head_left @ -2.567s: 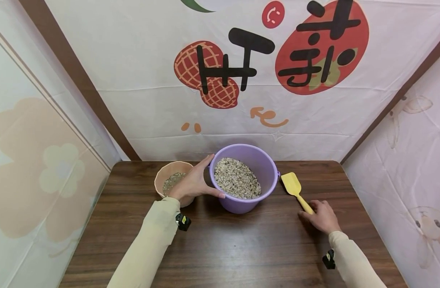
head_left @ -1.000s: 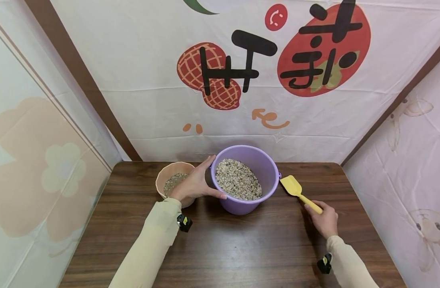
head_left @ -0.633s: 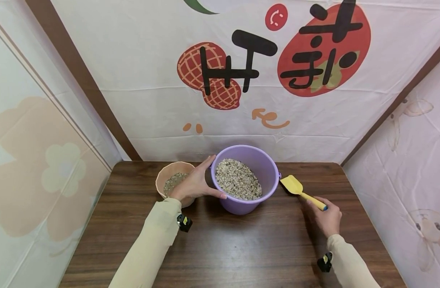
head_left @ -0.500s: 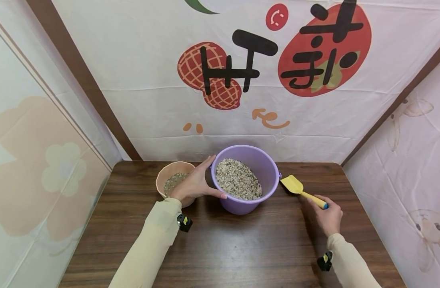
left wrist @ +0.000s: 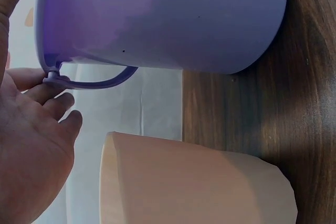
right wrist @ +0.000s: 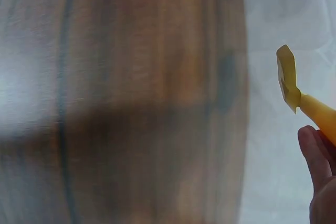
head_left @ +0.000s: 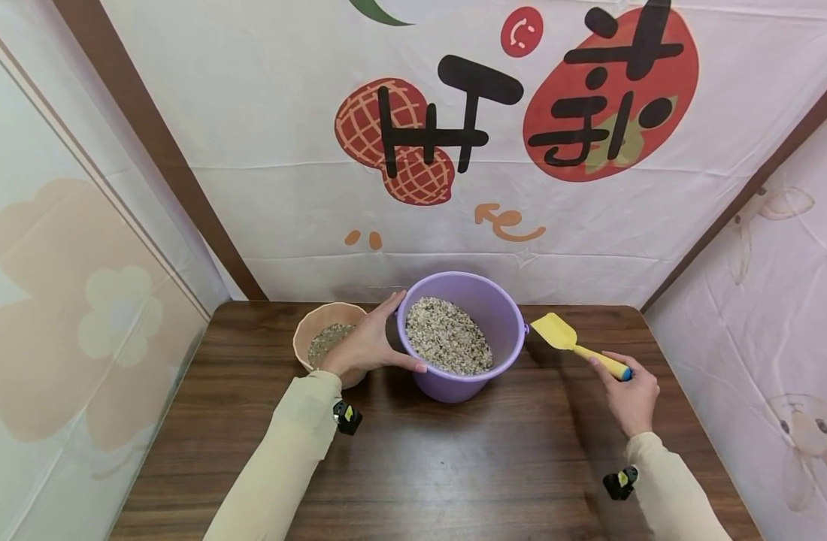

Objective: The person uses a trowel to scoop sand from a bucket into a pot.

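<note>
OK so the right hand [head_left: 631, 394] is holding the yellow shovel [head_left: 559, 334] by its handle, right of centre in the head view, above the table [head_left: 447, 466] and just beside the purple bucket [head_left: 450, 388]. The left hand [head_left: 366, 344] is gripping the bucket's rim, thumb and fingers spread wide. I'd be bracing that rim firmly and angling the shovel clear of it. The bucket's carrying lots of speckled grit [head_left: 447, 336]; the peach bowl [head_left: 312, 327], further left, is holding some greyish grains [head_left: 325, 343].

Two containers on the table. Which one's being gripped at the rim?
The purple bucket: the left hand grips its rim. The smaller peach container, left of it, isn't gripped.
</note>
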Demonstrator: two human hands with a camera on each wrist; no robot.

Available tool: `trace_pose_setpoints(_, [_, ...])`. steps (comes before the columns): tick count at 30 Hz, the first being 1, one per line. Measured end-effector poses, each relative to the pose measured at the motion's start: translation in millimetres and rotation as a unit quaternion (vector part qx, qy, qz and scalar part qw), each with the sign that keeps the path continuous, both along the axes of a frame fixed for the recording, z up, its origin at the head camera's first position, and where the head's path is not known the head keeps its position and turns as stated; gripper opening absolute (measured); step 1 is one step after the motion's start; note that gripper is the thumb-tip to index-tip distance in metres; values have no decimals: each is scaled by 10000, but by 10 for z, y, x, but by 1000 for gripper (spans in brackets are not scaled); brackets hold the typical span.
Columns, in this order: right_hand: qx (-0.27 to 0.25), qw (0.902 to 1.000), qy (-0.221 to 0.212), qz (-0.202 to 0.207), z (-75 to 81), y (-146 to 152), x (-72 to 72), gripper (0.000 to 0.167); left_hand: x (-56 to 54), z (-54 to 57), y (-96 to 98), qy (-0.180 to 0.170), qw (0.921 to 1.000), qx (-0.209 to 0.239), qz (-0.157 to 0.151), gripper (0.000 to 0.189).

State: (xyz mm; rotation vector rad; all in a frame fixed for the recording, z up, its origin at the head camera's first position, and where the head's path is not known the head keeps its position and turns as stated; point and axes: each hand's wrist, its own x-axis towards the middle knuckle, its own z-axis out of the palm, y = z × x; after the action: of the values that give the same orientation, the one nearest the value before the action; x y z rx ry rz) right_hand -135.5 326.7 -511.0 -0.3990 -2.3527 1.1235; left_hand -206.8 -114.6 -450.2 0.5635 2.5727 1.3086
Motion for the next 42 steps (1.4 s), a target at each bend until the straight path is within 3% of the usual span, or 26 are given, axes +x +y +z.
trace_pose_setpoints(11, [-510, 9951, 803, 272, 502, -49, -50, 29, -18, -3, -8, 12, 10000, 86, 15, 142])
trace_pose_setpoints(19, [-668, 9902, 1022, 676, 989, -282, 60, 27, -29, -12, -13, 76, 10000, 36, 16, 141])
trace_pose_setpoints(30, [-601, 9809, 1124, 1472, 1085, -383, 26, 28, -25, -10, -13, 92, 9999, 73, 2, 142])
trace_pose_setpoints(38, [-284, 9741, 964, 2026, 1360, -747, 137, 26, -22, -4, -8, 134, 9999, -16, -4, 142])
trace_pose_setpoints(42, [-115, 9685, 921, 2311, 1302, -800, 76, 26, -21, -2, -6, 108, 9999, -41, 7, 142])
